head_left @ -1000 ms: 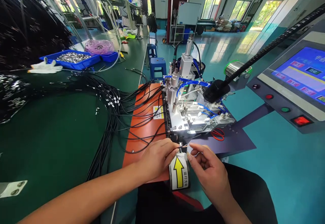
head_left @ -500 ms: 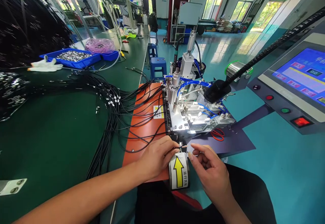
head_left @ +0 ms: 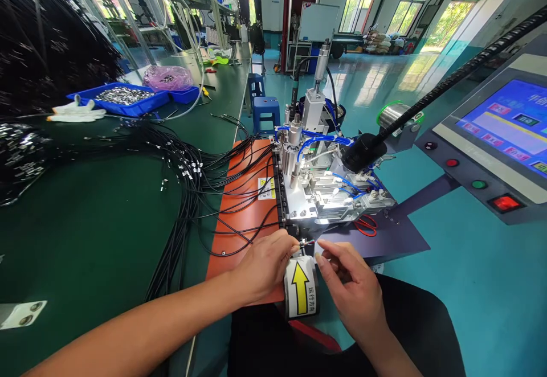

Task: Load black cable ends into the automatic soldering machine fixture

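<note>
Cable end [head_left: 306,244], thin and dark with finer bare wires at its tip, sits in the pinch of the left hand [head_left: 273,260], thumb and forefinger clamped on it. Long axis runs roughly left to right, tip pointing right, straight toward the right hand [head_left: 348,271]. Right hand's thumb and forefinger stand slightly apart, other fingers curled; the tip ends just beside them, contact too small to tell. The left hand is the nearer one, being on the cable; the right faces it across a narrow gap. Just on the near side of the cable end: cylinder with a yellow arrow label [head_left: 301,287]. On the far side: metal machine [head_left: 316,192], lit from above, blue air lines over it. Left of machine, orange panel [head_left: 245,212] with loose black cables across it, spreading from a thick bundle [head_left: 173,246] on the green desk [head_left: 102,240]. Farther left, blue tray [head_left: 145,105] of small metal parts, white glove [head_left: 77,110] beside it. Right: red-handled scissors [head_left: 366,226], then control panel [head_left: 482,177]. Far: blue stool [head_left: 265,106], whiteboard [head_left: 318,23], windows.
</note>
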Tool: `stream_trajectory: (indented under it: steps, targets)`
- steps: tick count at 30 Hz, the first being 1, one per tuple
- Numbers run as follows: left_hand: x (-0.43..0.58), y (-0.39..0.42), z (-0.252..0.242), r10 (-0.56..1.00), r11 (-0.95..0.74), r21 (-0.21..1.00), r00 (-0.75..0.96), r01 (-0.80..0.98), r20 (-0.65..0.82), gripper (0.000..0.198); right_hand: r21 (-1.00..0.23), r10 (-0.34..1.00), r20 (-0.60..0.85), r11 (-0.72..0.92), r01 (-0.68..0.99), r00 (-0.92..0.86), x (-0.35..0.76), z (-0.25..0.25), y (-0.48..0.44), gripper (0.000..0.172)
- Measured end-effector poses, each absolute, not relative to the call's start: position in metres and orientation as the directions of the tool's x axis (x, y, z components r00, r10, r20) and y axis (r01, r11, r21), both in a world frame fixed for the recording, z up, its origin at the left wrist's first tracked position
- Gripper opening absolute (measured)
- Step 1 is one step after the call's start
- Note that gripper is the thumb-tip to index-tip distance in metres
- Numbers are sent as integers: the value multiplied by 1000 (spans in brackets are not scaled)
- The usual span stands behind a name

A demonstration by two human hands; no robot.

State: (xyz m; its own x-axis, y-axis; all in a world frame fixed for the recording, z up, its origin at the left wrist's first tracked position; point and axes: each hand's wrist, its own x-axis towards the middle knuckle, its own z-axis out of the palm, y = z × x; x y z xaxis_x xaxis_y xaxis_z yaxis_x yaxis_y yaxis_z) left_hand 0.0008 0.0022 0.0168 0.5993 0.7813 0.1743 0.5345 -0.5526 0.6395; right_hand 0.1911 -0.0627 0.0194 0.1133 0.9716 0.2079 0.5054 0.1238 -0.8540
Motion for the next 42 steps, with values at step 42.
stream_trajectory:
  steps: [42]
  targets:
    - [-2, 3, 12, 774, -539, 655, 619, 530, 136, 22, -890, 973, 151, 56, 453, 176, 171, 8, -46, 17]
